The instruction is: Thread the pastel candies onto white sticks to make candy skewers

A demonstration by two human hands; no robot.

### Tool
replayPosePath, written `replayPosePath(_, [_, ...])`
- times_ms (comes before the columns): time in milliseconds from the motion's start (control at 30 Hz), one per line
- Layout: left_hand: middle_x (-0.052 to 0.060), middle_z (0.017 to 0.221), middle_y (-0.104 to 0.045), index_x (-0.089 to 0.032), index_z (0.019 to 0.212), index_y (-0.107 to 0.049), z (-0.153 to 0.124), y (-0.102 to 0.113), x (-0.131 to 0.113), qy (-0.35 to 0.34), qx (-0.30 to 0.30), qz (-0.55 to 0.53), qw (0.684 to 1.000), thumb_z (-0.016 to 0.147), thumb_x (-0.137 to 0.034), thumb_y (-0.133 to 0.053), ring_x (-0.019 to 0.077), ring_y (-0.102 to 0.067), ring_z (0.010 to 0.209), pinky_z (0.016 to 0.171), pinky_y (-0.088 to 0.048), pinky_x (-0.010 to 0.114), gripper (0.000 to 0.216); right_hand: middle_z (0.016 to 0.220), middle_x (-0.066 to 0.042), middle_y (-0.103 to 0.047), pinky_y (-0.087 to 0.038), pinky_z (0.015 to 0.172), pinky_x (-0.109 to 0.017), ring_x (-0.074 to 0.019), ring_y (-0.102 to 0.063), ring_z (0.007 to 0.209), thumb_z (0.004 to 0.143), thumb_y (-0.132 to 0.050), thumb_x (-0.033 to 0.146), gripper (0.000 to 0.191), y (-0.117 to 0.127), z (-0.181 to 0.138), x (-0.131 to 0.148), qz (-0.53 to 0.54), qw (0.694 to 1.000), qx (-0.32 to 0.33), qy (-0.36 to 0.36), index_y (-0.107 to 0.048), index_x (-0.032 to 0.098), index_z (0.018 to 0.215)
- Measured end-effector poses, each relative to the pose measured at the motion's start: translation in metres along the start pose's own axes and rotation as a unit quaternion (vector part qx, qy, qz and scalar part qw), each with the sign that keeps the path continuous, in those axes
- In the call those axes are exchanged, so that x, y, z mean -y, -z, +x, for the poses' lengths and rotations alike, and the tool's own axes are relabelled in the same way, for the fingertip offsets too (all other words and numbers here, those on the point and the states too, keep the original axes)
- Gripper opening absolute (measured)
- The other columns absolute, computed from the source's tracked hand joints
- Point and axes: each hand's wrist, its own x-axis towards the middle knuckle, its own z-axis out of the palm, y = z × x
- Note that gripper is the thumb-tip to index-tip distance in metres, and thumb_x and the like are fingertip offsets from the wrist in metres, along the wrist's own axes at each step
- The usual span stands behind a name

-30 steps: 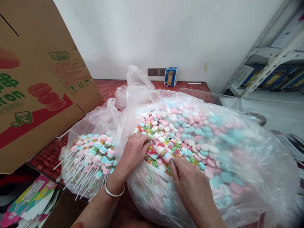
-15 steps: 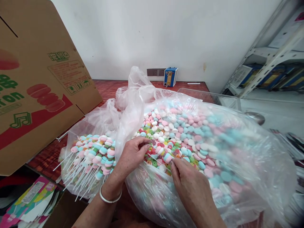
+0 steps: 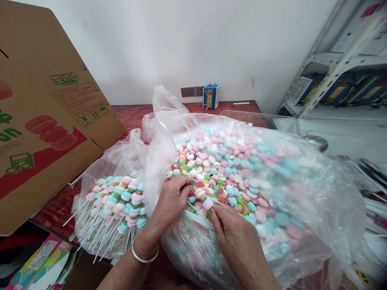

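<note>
A big clear plastic bag lies open on the table, full of pink, blue and white round candies with small coloured rings among them. My left hand is curled at the bag's opening, fingertips pinched on candy pieces at the near edge of the pile. My right hand is beside it, thumb and forefinger pinched on a thin white stick with candies threaded on it. A second, smaller bag to the left holds several finished candy skewers with white sticks pointing toward me.
A large printed cardboard box leans at the left on the red-brown wooden table. A small blue device stands by the wall. A clear container and metal shelving are at the right. Printed cartons lie lower left.
Both hands have drawn slightly toward me and closer together at the bag's near edge. The view has shifted a little to the right and down.
</note>
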Motion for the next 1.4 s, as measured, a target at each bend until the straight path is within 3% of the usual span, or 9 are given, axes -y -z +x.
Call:
replayPosePath(233, [0.004, 0.099, -0.078, -0.022, 0.101, -0.077, 0.007, 0.002, -0.001, -0.008, 0.045, -0.019, 0.999, 0.092, -0.017, -0.057, 0.0206, -0.071, 0.094, 0.087, -0.055, 0.034, 0.023, 0.069, 0.001, -0.065, -0.034, 0.053, -0.026, -0.016, -0.065, 0.06, 0.103, -0.039, 0.024, 0.035, 0.0, 0.001, -0.007, 0.032, 0.999, -0.004, -0.032, -0.058, 0.023, 0.073])
replayPosePath(367, [0.007, 0.111, -0.076, -0.023, 0.114, -0.074, 0.012, 0.005, 0.004, -0.008, -0.015, 0.09, 0.996, 0.095, -0.017, -0.052, 0.0232, -0.068, 0.105, 0.093, -0.052, 0.037, 0.029, 0.07, 0.0, -0.064, -0.037, 0.057, -0.025, -0.0157, -0.063, 0.063, 0.102, -0.04, 0.025, 0.033, -0.003, 0.002, -0.011, 0.076, 0.996, 0.005, -0.048, -0.057, 0.022, 0.073])
replayPosePath(500, [0.009, 0.1, -0.072, -0.022, 0.09, -0.076, 0.023, 0.005, 0.013, -0.039, -0.011, 0.238, 0.971, 0.089, -0.015, -0.06, 0.0281, -0.062, 0.104, 0.095, -0.048, 0.043, 0.018, 0.07, 0.0, -0.064, -0.036, 0.056, -0.026, -0.0158, -0.062, 0.061, 0.101, -0.042, 0.025, 0.032, -0.004, 0.001, -0.015, 0.083, 0.995, 0.017, -0.056, -0.057, 0.022, 0.073])
replayPosePath(633, [0.01, 0.096, -0.071, -0.02, 0.081, -0.075, 0.027, 0.002, 0.014, -0.031, -0.002, 0.258, 0.966, 0.09, -0.017, -0.06, 0.0297, -0.06, 0.101, 0.092, -0.047, 0.046, 0.017, 0.072, 0.0, -0.065, -0.036, 0.058, -0.026, -0.0167, -0.064, 0.065, 0.101, -0.043, 0.025, 0.03, -0.003, 0.0, -0.015, 0.086, 0.994, 0.027, -0.069, -0.058, 0.022, 0.075])
replayPosePath(700, [0.01, 0.097, -0.072, -0.019, 0.084, -0.074, 0.026, 0.003, 0.012, -0.012, -0.028, 0.206, 0.978, 0.089, -0.016, -0.059, 0.029, -0.061, 0.102, 0.093, -0.047, 0.045, 0.016, 0.072, 0.0, -0.065, -0.037, 0.059, -0.026, -0.017, -0.063, 0.065, 0.101, -0.044, 0.025, 0.03, -0.002, 0.001, -0.014, 0.091, 0.993, 0.022, -0.07, -0.058, 0.022, 0.075])
replayPosePath(800, [0.008, 0.093, -0.074, -0.018, 0.094, -0.074, 0.022, 0.004, 0.007, 0.081, -0.038, 0.015, 0.996, 0.087, -0.022, -0.062, 0.0238, -0.066, 0.09, 0.082, -0.052, 0.038, 0.014, 0.073, -0.001, -0.065, -0.038, 0.06, -0.026, -0.0172, -0.063, 0.067, 0.101, -0.043, 0.025, 0.029, 0.0, 0.001, -0.012, 0.104, 0.992, 0.005, -0.074, -0.059, 0.022, 0.076])
replayPosePath(967, [0.005, 0.082, -0.074, -0.016, 0.091, -0.072, 0.018, 0.003, -0.002, 0.205, 0.022, -0.282, 0.937, 0.076, -0.039, -0.076, 0.0183, -0.069, 0.074, 0.063, -0.054, 0.027, 0.027, 0.075, -0.002, -0.066, -0.04, 0.062, -0.026, -0.0173, -0.064, 0.068, 0.102, -0.041, 0.027, 0.03, 0.004, 0.003, -0.012, 0.126, 0.989, -0.021, -0.07, -0.062, 0.021, 0.08])
replayPosePath(1133, [0.004, 0.08, -0.074, -0.016, 0.091, -0.07, 0.016, -0.003, -0.007, 0.238, 0.04, -0.368, 0.898, 0.072, -0.042, -0.081, 0.0179, -0.072, 0.073, 0.064, -0.059, 0.027, 0.034, 0.074, -0.002, -0.066, -0.039, 0.06, -0.026, -0.0168, -0.064, 0.067, 0.103, -0.039, 0.028, 0.035, 0.007, 0.001, -0.012, 0.107, 0.992, -0.037, -0.055, -0.062, 0.022, 0.078])
replayPosePath(1400, [0.001, 0.078, -0.071, -0.017, 0.088, -0.069, 0.012, -0.009, -0.014, 0.159, 0.031, -0.348, 0.924, 0.074, -0.035, -0.08, 0.0154, -0.069, 0.075, 0.067, -0.057, 0.025, 0.025, 0.068, -0.002, -0.061, -0.037, 0.053, -0.026, -0.0161, -0.061, 0.059, 0.104, -0.037, 0.026, 0.04, 0.009, -0.002, -0.007, 0.031, 0.996, -0.08, -0.024, -0.061, 0.022, 0.072])
